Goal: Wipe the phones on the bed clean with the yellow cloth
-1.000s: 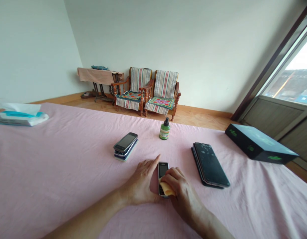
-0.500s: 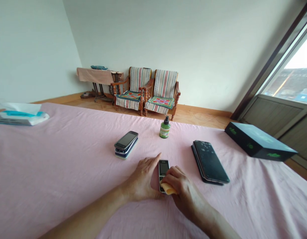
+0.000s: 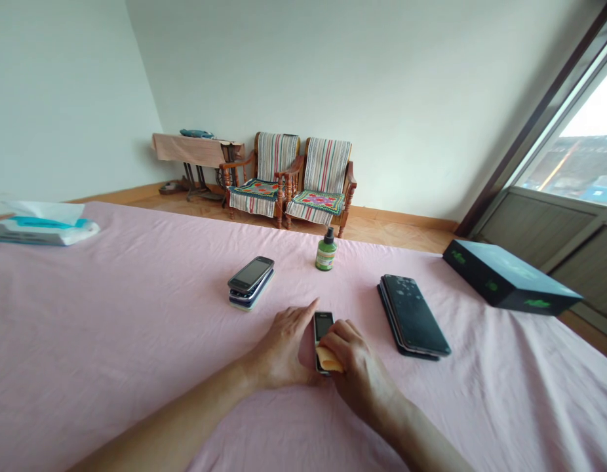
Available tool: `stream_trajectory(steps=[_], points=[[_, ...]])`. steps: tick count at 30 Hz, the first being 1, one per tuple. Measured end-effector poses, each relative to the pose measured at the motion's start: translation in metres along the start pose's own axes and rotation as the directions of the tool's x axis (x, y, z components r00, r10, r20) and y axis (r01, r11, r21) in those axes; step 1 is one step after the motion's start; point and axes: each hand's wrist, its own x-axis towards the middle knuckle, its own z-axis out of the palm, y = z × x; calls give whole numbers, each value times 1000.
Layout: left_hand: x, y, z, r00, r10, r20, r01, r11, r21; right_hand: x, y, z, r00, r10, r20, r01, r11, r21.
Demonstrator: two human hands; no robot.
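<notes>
the wiping seems in progress: the right hand point(image 3: 355, 360) grips a yellow cloth point(image 3: 329, 360) against the near half of the phone point(image 3: 324, 321), which lies on the pink sheet point(image 3: 136, 314), well apart from its far edge. how much is left, i cannot tell. the left hand point(image 3: 284, 347), spread open, borders the phone, whose long axis points toward that edge, screen end farther.

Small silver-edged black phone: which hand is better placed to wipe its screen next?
Right, most likely: the right hand holds the folded yellow cloth over the lower part of the phone, just below its screen. The left hand shows no cloth and is spread along the phone's left side.
</notes>
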Motion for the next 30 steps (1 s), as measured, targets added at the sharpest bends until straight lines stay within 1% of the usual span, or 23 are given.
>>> stream_trajectory(steps=[6, 9, 12, 15, 19, 22, 25, 30], points=[[0, 1, -1, 1000, -10, 11, 10, 1000, 6, 4, -1, -1, 1000, 0, 23, 0, 1000, -13], [0, 0, -1, 1000, 3, 11, -3, 1000, 7, 4, 0, 0, 1000, 0, 18, 0, 1000, -19], [0, 0, -1, 1000, 12, -1, -12, 1000, 4, 4, 0, 3, 999, -27, 18, 27, 999, -28], [0, -1, 0, 1000, 10, 0, -10, 1000, 2, 3, -2, 1, 999, -45, 30, 46, 999, -7], [0, -1, 0, 1000, 16, 4, -16, 1000, 8, 0, -3, -3, 999, -24, 26, 23, 999, 33], [0, 0, 0, 1000, 27, -3, -26, 1000, 13, -1, -4, 1, 1000, -14, 22, 14, 1000, 19], [0, 1, -1, 1000, 11, 4, -11, 1000, 12, 0, -4, 3, 1000, 1, 17, -1, 1000, -1], [0, 2, -2, 999, -31, 30, 31, 999, 14, -4, 5, -11, 997, 72, 19, -71, 997, -9]])
